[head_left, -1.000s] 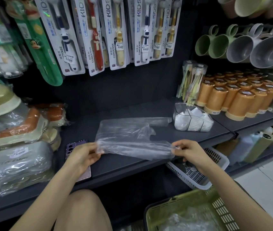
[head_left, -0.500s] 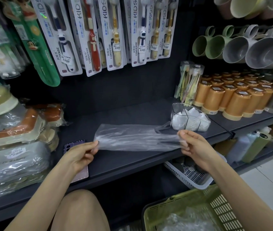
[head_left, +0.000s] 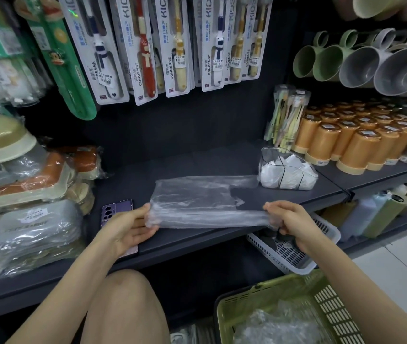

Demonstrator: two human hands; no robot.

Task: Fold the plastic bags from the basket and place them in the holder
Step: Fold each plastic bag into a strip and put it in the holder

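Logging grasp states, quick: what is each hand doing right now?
Left hand: pinching the left end of the bag.
Right hand: pinching the bag's right end.

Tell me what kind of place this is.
Most likely a shop aisle selling household goods: packaged toothbrushes hang in rows with price stickers, identical orange cups stand labelled on the shelf, and mugs lie in a row above.
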